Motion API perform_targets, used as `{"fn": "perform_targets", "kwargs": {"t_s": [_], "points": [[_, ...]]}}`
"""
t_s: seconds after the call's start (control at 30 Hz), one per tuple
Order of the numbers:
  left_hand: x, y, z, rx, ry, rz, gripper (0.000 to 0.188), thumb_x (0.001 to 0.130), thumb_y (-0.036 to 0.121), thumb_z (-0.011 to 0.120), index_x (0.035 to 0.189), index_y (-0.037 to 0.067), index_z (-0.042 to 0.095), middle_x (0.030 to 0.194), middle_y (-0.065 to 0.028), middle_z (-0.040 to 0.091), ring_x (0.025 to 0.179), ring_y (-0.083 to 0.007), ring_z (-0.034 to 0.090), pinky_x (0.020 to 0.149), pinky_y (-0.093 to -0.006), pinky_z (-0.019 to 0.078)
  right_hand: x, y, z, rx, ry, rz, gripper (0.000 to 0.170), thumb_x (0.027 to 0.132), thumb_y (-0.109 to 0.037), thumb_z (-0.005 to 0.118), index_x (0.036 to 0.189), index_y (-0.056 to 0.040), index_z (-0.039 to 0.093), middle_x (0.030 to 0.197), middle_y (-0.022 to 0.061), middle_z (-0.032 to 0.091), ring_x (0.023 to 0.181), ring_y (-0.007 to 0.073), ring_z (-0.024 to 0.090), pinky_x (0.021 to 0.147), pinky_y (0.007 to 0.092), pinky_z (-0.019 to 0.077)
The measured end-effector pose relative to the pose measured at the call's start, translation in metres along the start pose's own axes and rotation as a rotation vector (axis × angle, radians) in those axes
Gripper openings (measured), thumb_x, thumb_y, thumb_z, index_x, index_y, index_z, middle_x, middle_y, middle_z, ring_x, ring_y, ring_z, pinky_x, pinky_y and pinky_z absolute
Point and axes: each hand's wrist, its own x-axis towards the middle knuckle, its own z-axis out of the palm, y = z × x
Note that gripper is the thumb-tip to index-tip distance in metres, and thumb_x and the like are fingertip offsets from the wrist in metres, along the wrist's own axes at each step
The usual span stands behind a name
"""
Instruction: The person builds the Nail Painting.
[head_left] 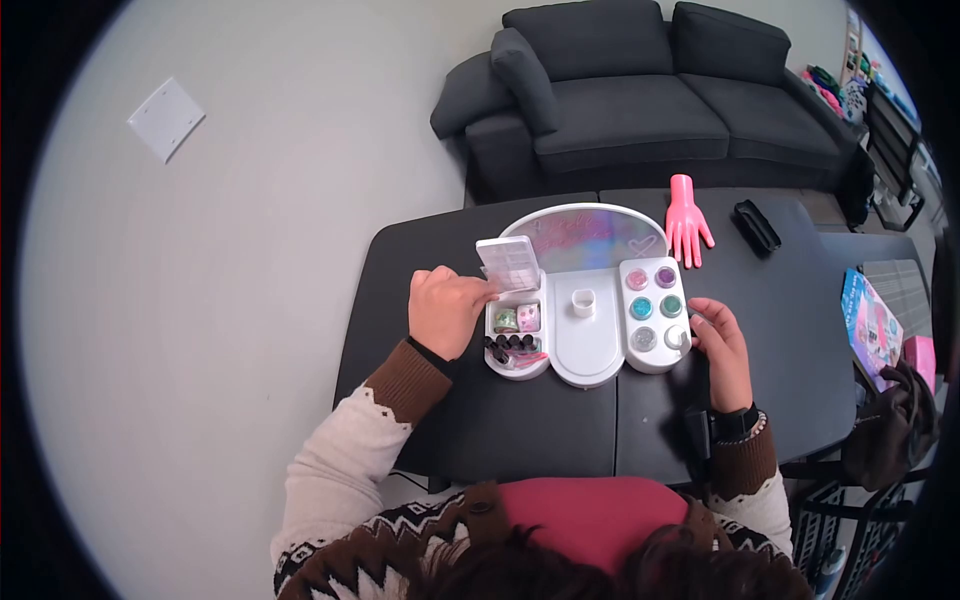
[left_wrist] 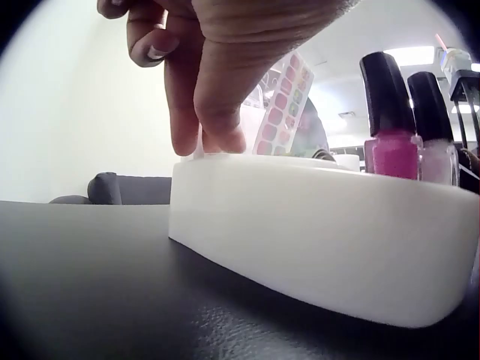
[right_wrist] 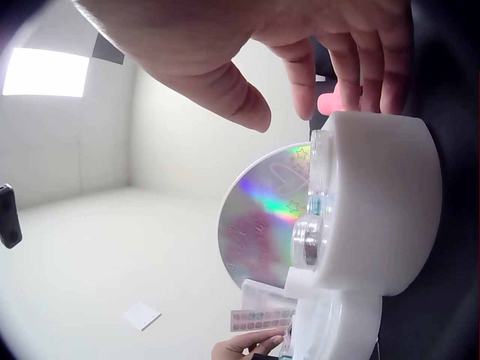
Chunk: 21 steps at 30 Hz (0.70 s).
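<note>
A white nail-art station (head_left: pixel 585 350) with a shiny, iridescent back panel (head_left: pixel 590 235) stands on the black table. My left hand (head_left: pixel 445 308) is at its left compartment, where thumb and forefinger pinch the low edge of a nail sticker sheet (left_wrist: pixel 281 112) at the rim. Behind the fingers, a clear, sectioned plastic box (head_left: pixel 510 262) stands tilted up. Nail polish bottles (left_wrist: pixel 394 157) with black caps lie nearer me in that compartment. My right hand (head_left: pixel 722 345), fingers loosely bent, is beside the right section, which holds several glitter jars (head_left: pixel 641 307).
A pink model hand (head_left: pixel 684 220) lies behind the station's right side, with a black case (head_left: pixel 757 227) farther right. A colourful box (head_left: pixel 872 325) is on a side table at the right. A dark grey sofa (head_left: pixel 630 110) stands beyond the table.
</note>
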Motion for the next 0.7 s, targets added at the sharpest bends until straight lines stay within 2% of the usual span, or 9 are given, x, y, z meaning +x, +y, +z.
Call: {"fn": "perform_targets", "kwargs": {"t_s": [0.17,0.2,0.27,0.33,0.53,0.6,0.63,0.67,0.7], "points": [[-0.004,-0.002,-0.011,-0.039,-0.131,-0.203,0.016,0.095,0.034,0.081,0.095,0.019,0.087,0.094,0.0006,0.083,0.090,-0.0243,0.071,0.084,-0.0463,0.0445,0.008,-0.002,-0.001,-0.023,-0.030,-0.050,0.039,0.110,-0.016,0.067,0.144,0.0022,0.060,0.134,0.0105,0.069,0.117,0.0149,0.068,0.101,0.0314,0.0552],[-0.010,-0.011,-0.006,-0.132,-0.143,-0.262,0.020,0.093,0.034,0.085,0.100,0.016,0.088,0.092,-0.0048,0.083,0.086,-0.0269,0.074,0.082,-0.0458,0.0513,0.010,-0.005,-0.004,-0.090,-0.043,-0.052,0.042,0.110,-0.019,0.069,0.145,0.0029,0.059,0.134,0.0118,0.069,0.118,0.0162,0.068,0.101,0.0320,0.0554],[-0.028,-0.022,0.006,-0.487,-0.263,-0.498,0.028,0.095,0.024,0.086,0.117,0.006,0.086,0.097,-0.0144,0.085,0.080,-0.0212,0.081,0.077,-0.0335,0.0628,0.014,-0.015,-0.007,-0.161,-0.179,0.098,0.053,0.110,-0.027,0.071,0.149,0.0046,0.055,0.139,0.0160,0.068,0.125,0.0199,0.067,0.104,0.0340,0.0552],[-0.044,-0.024,0.021,-0.806,-0.320,-0.637,0.035,0.098,0.019,0.084,0.126,-0.001,0.081,0.099,-0.0154,0.086,0.089,-0.0140,0.082,0.082,-0.0284,0.0614,0.019,-0.025,-0.007,-0.178,-0.257,0.135,0.063,0.110,-0.032,0.072,0.156,0.0054,0.050,0.146,0.0191,0.065,0.131,0.0227,0.065,0.108,0.0361,0.0547],[-0.062,-0.001,0.002,-0.916,-0.235,-0.787,0.052,0.101,0.014,0.081,0.144,-0.011,0.067,0.098,-0.0171,0.085,0.087,-0.0128,0.080,0.081,-0.0252,0.0604,0.083,-0.026,-0.013,-0.304,-0.484,0.068,0.068,0.111,-0.035,0.068,0.161,0.0048,0.047,0.141,0.0177,0.069,0.128,0.0229,0.068,0.105,0.0365,0.0570],[-0.066,-0.011,0.004,-1.007,-0.258,-0.854,0.064,0.101,0.013,0.081,0.154,-0.013,0.056,0.097,-0.0152,0.085,0.083,-0.0122,0.079,0.081,-0.0257,0.0610,0.125,-0.036,-0.010,-0.414,-0.255,0.016,0.048,0.105,-0.028,0.072,0.144,-0.0001,0.064,0.118,0.0109,0.074,0.107,0.0201,0.074,0.085,0.0368,0.0630],[-0.066,-0.011,0.000,-0.968,-0.190,-0.846,0.070,0.101,0.013,0.081,0.158,-0.013,0.050,0.097,-0.0149,0.085,0.083,-0.0121,0.079,0.082,-0.0260,0.0611,0.142,-0.042,-0.008,-0.700,-0.055,-0.197,0.048,0.102,-0.030,0.074,0.141,-0.0030,0.066,0.113,0.0120,0.074,0.102,0.0233,0.074,0.088,0.0415,0.0623],[-0.065,-0.010,-0.003,-0.925,-0.124,-0.839,0.076,0.101,0.012,0.081,0.162,-0.013,0.044,0.097,-0.0147,0.085,0.084,-0.0119,0.079,0.083,-0.0262,0.0613,0.162,-0.044,-0.009,-0.966,0.072,-0.348,0.059,0.096,-0.038,0.079,0.142,-0.0046,0.065,0.121,0.0167,0.074,0.110,0.0322,0.073,0.096,0.0463,0.0603],[-0.065,-0.018,0.006,-0.910,0.018,-0.833,0.085,0.101,0.013,0.081,0.168,-0.011,0.034,0.100,-0.0160,0.085,0.087,-0.0125,0.079,0.086,-0.0276,0.0615,0.165,-0.046,-0.002,-1.154,0.173,-0.332,0.065,0.091,-0.042,0.083,0.142,-0.0045,0.065,0.125,0.0184,0.073,0.116,0.0367,0.071,0.100,0.0478,0.0588]]}}
